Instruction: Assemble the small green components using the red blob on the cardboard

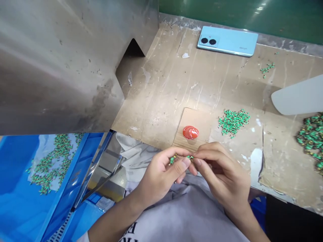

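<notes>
My left hand (160, 176) is half curled, with small green pieces (172, 159) showing between thumb and forefinger. Yellowish, metal-like bits show among them. My right hand (224, 173) meets it at the fingertips, thumb and forefinger pinched at another small green piece (189, 157); its exact kind is too small to tell. Just beyond the fingers, a shiny red-orange oval (190, 132), perhaps a shallow dish or a blob of paste, rests on a cardboard piece (199, 116). To its right lies a loose pile of green pieces (233, 122).
A light blue phone (229, 42) lies at the table's back edge. A white rounded object (300, 95) juts in from the right, above a larger green heap (313, 137). Sheet metal (75, 67) walls off the left. Below it, a blue tray (15, 201) holds more green pieces.
</notes>
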`<state>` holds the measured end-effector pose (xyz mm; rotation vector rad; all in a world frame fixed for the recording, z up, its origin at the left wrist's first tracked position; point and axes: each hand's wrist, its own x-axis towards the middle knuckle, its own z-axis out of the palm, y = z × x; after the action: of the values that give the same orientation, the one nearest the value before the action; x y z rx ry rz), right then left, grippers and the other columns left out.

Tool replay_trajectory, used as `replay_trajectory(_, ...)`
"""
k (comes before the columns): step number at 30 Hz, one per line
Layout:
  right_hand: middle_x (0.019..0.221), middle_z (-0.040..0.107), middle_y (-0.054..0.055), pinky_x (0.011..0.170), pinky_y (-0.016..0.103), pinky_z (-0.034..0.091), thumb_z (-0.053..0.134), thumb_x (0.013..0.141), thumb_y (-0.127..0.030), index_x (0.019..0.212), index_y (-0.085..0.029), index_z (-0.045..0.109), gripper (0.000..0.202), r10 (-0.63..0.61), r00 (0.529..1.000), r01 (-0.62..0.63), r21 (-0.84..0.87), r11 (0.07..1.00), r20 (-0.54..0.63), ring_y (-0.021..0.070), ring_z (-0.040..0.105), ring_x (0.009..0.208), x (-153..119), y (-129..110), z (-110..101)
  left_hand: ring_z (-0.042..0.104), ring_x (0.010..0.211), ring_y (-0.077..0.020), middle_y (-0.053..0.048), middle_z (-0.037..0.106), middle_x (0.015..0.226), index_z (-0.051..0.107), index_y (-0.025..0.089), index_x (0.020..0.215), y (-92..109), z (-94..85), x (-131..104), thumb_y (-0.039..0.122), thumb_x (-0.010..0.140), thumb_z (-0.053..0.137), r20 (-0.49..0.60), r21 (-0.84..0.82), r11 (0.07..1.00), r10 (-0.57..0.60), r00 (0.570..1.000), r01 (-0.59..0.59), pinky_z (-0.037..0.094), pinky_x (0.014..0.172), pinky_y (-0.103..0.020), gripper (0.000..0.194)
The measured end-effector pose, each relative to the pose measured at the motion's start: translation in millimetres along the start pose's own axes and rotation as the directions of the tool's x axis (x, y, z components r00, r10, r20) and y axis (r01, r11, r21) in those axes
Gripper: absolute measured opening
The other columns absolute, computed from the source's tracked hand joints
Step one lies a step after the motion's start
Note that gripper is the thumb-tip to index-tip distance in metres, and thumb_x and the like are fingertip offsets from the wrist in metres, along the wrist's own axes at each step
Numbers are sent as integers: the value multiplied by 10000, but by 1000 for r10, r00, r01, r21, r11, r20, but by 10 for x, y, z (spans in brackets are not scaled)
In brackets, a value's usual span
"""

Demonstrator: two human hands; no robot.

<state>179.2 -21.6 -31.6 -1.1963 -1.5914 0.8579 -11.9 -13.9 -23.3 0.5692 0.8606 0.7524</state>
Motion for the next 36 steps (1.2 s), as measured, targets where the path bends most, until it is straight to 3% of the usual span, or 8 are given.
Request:
replay_trajectory(3,952,755,28,648,230,597,737,1043,-38,1142,-220,766,209,-111,993,114,-66,991,49,147,745,808,6,35,-7,526,587,-75,-11,785,808,753,171,1103,39,-11,-5,448,1016,886,-63,118,992,-25,998,32,417,557,-199,319)
replay_trajectory(8,952,780,29,698,239,623,731,1056,-35,1163,-215,735,209,-145,987,151,-86,985,73,153,767,829,1,61,-7,547,636,-84,-2,796,856,772,193,1043,65,-24,-10,372,1077,805,-44,256,964,90,995,-76,422,582,-206,185)
replay_trajectory(15,952,777,28,679,244,612,692,1046,-20,1146,-225,714,230,-166,982,175,-107,979,92,157,766,810,29,100,-28,541,626,-85,-6,800,824,772,192,1062,34,-36,-1,388,1020,885,-66,136,990,-15,998,24,411,577,-203,230)
replay_trajectory(18,928,748,17,616,258,569,694,1059,-68,1122,-242,714,186,-105,993,109,-96,989,49,156,713,751,27,165,-46,517,607,-78,-23,811,837,785,185,1141,22,-63,42,416,1043,861,-34,22,1000,-7,999,8,404,592,-217,262)
replay_trajectory(20,907,719,9,592,262,531,709,1067,-97,1099,-251,727,158,-36,998,31,-107,994,-43,153,666,724,31,224,-57,491,593,-75,-41,816,845,793,167,1194,39,-78,68,423,1061,835,-15,-44,999,-2,1000,2,387,595,-230,292)
replay_trajectory(24,865,689,3,563,274,471,745,1070,-151,1029,-257,750,113,81,975,-112,-143,983,-205,151,621,694,89,302,-73,462,575,-81,-93,845,864,737,150,1116,100,-95,92,425,1041,852,23,-157,986,-57,998,60,352,585,-250,307)
replay_trajectory(29,821,695,8,540,292,466,755,1074,-219,984,-249,758,95,125,973,-158,-165,974,-195,156,616,655,183,310,-71,380,538,-73,-112,867,842,587,200,1020,138,-108,108,396,1014,896,58,-235,969,-68,996,80,300,566,-242,366)
replay_trajectory(36,803,702,-8,554,288,456,770,1068,-201,976,-249,776,104,157,975,-181,-151,972,-157,141,608,645,203,321,-59,386,517,-44,-113,894,908,687,172,943,146,-124,164,384,986,940,76,-224,973,-43,996,59,306,555,-217,333)
